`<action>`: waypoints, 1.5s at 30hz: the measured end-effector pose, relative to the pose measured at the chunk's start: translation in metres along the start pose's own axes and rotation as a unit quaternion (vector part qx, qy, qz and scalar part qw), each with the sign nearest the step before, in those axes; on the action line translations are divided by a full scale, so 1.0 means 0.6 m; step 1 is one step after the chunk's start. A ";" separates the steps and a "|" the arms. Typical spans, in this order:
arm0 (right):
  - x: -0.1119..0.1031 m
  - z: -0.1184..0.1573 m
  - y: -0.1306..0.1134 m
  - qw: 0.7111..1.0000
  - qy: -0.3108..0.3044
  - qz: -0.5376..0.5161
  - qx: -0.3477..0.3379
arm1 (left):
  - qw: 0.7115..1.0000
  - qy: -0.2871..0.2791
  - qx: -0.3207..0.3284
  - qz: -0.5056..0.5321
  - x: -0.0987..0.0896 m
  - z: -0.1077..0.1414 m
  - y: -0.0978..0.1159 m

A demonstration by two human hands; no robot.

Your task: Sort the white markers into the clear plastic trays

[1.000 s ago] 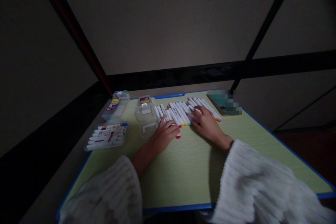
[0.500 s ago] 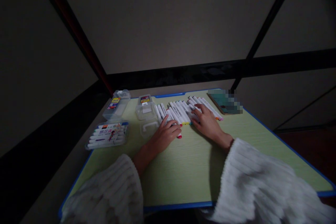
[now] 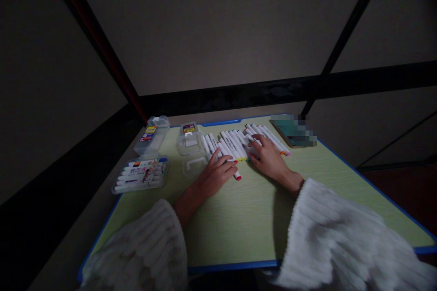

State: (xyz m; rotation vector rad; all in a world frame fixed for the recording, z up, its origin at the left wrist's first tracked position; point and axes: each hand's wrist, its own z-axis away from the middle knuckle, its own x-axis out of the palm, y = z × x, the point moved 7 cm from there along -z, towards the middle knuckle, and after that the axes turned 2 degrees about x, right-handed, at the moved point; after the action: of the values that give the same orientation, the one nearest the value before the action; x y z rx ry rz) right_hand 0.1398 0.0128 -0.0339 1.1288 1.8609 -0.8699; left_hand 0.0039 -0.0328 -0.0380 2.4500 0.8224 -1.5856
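White markers [image 3: 232, 142] with coloured ends lie side by side in a row on the table. Over the row's left part rests my left hand [image 3: 215, 172], fingers spread and touching the markers. A marker with a red end [image 3: 238, 175] sticks out from under its fingers toward me, lower than the others. My right hand [image 3: 268, 157] lies on the right part of the row, its fingers apart and slightly bent over the white barrels. The markers under both palms are partly hidden.
To the left are a clear case with markers in it [image 3: 140, 176], a tall clear box [image 3: 152, 136] and an opened clear box [image 3: 190, 144]. A green flat object [image 3: 290, 131], partly pixelated, lies at the back right. The table [image 3: 235, 227] has a blue edge.
The red-ended marker under my left hand has shifted a little to the right. My left fingers moved slightly with it; my right hand has stayed nearly still.
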 end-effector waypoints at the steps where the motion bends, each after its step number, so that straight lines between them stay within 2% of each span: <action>1: 0.000 0.000 0.000 1.000 -0.001 0.001 0.001 | 1.000 -0.002 0.000 0.000 0.001 0.000 0.000; 8: -0.001 -0.001 -0.002 1.000 0.007 -0.002 -0.004 | 0.999 -0.033 -0.010 0.007 0.008 -0.001 -0.002; 13: 0.000 0.000 -0.002 1.000 0.006 -0.002 -0.003 | 0.999 -0.033 -0.016 0.006 0.008 -0.002 -0.003; 22: 0.001 0.000 0.000 1.000 0.004 -0.003 -0.008 | 0.998 -0.045 0.020 -0.030 0.005 -0.005 0.007; 28: -0.001 0.000 0.000 1.000 0.005 -0.012 -0.006 | 0.998 -0.052 0.023 -0.032 0.001 -0.004 0.010; 35: -0.001 0.000 0.001 1.000 0.012 -0.022 -0.012 | 1.000 0.001 0.013 -0.018 -0.005 -0.002 0.008; 45: -0.005 0.001 -0.004 0.999 0.024 -0.034 -0.026 | 0.994 0.101 -0.030 0.017 -0.034 0.000 0.000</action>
State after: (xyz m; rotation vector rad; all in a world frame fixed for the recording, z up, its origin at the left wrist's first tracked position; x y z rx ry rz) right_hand 0.1387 0.0105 -0.0311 1.0679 1.9607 -0.8334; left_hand -0.0025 -0.0403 -0.0203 2.5962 0.8371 -1.2974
